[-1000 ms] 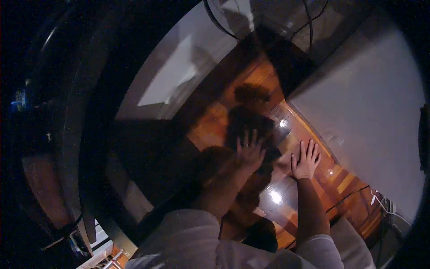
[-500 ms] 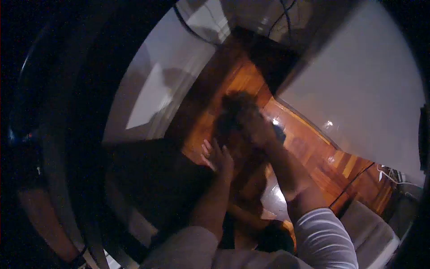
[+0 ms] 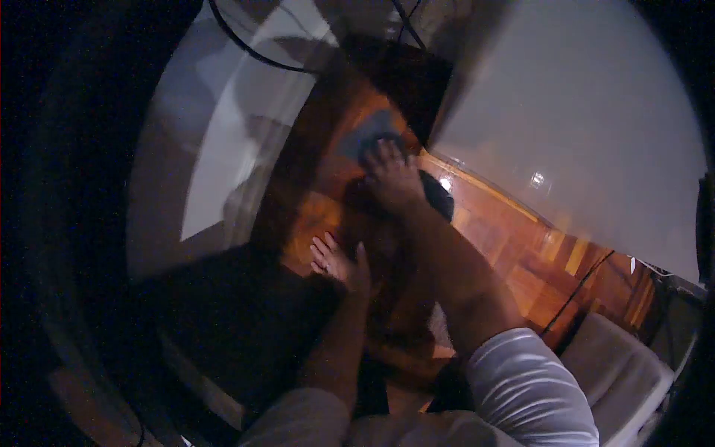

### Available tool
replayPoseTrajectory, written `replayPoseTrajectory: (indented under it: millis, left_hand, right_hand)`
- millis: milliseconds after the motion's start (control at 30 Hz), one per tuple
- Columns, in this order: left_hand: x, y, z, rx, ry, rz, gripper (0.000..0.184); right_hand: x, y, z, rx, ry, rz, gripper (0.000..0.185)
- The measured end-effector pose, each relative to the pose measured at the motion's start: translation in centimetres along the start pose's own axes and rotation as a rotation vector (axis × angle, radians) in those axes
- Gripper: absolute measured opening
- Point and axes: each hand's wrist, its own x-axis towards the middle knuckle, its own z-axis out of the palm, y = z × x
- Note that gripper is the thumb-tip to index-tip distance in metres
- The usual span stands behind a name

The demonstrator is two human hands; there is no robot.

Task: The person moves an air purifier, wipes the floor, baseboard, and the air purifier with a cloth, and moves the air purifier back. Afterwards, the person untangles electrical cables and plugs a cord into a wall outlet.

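Note:
My right hand reaches forward, low over the wooden floor. Its fingers are stretched and spread on a dark bluish-grey cloth, which lies partly under the fingertips. Shadow hides part of the cloth's edge. Closer to me, my left hand is open with its fingers apart and nothing in it. It is beside a large dark surface at the left; whether it touches that or the floor I cannot tell.
A pale panel rises on the right, and a white wall stands at the left. A grey cushioned seat is at the lower right, near a thin dark cable. Another black cable curves across the upper left.
My right hand has moved forward and left, with its fingers now clearly spread over the cloth; it was blurred before. The view has shifted somewhat. My left hand stays open.

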Motion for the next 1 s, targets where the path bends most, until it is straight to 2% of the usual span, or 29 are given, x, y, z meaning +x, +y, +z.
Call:
replayPoseTrajectory:
  millis: [33,100,133,200,233,300,333,367,433,533,633,700,733,800,833,900,933,1000]
  left_hand:
    - [-0.1,0.0,0.0,0.033,-0.013,0.010,0.071]
    - [0.3,0.4,-0.1,0.056,-0.006,0.018,0.072]
    - [0.2,0.3,-0.1,0.104,-0.027,0.026,0.072]
    - [0.4,0.3,-0.4,0.160,-0.051,0.039,0.073]
    - [0.6,0.6,-0.9,0.157,-0.103,0.009,0.073]
    - [0.4,0.6,-1.2,0.159,-0.168,-0.021,0.073]
    - [0.4,0.5,-1.1,0.147,-0.146,0.004,0.073]
    - [0.4,0.4,-1.0,0.132,-0.118,0.025,0.073]
    - [0.4,0.1,-0.7,0.102,-0.107,0.024,0.074]
    - [0.3,-0.1,-0.4,0.012,-0.064,0.020,0.076]
    - [-0.9,-1.6,1.0,-0.021,-0.054,0.054,0.080]
    - [-0.6,-1.3,1.3,-0.014,-0.023,0.071,0.082]
    - [-0.6,-1.1,1.1,-0.005,-0.038,0.070,0.083]
    - [-0.6,-0.7,-0.2,0.015,-0.074,0.074,0.085]
    - [-0.3,-0.3,-1.0,-0.051,-0.092,0.043,0.085]
    - [0.3,0.2,-1.4,-0.116,-0.101,0.019,0.085]
    - [0.4,0.2,-1.4,-0.064,-0.097,0.047,0.084]
    - [0.2,0.7,-1.4,-0.028,-0.095,0.084,0.084]
  right_hand:
    - [-0.9,1.8,0.3,-0.016,0.086,0.040,0.046]
    - [-5.8,4.2,-4.9,-0.411,-0.090,-0.205,0.045]
    - [-8.9,5.5,-5.9,-0.412,-0.082,-0.207,0.045]
    - [-14.1,6.8,-6.9,-0.121,-0.065,0.355,0.050]
    - [-14.5,6.5,-6.5,-0.117,-0.068,0.358,0.050]
    - [-14.8,4.9,-6.6,-0.215,0.211,0.535,0.052]
    - [-13.1,4.2,-7.3,-0.019,0.049,0.513,0.049]
    - [-11.8,4.6,-4.9,-0.044,0.030,0.261,0.048]
    - [-5.8,2.2,-2.5,-0.157,-0.001,-0.021,0.046]
    - [0.3,-2.7,-1.1,-0.071,0.012,-0.082,0.045]
    - [-1.5,-8.0,1.3,0.022,-0.099,-0.447,0.039]
    - [-3.3,-7.4,1.6,0.087,-0.165,-0.689,0.036]
    - [-2.8,-6.1,1.7,0.082,-0.212,-0.714,0.034]
    - [1.1,-2.9,-0.3,0.055,-0.312,-0.464,0.032]
    - [3.2,-1.3,-1.2,0.052,-0.254,-0.306,0.032]
    - [5.2,0.9,-2.1,0.065,0.065,-0.126,0.031]
    - [5.7,0.8,-1.9,0.024,0.172,-0.103,0.031]
    - [6.1,-0.8,-0.2,-0.461,0.110,-0.259,0.037]
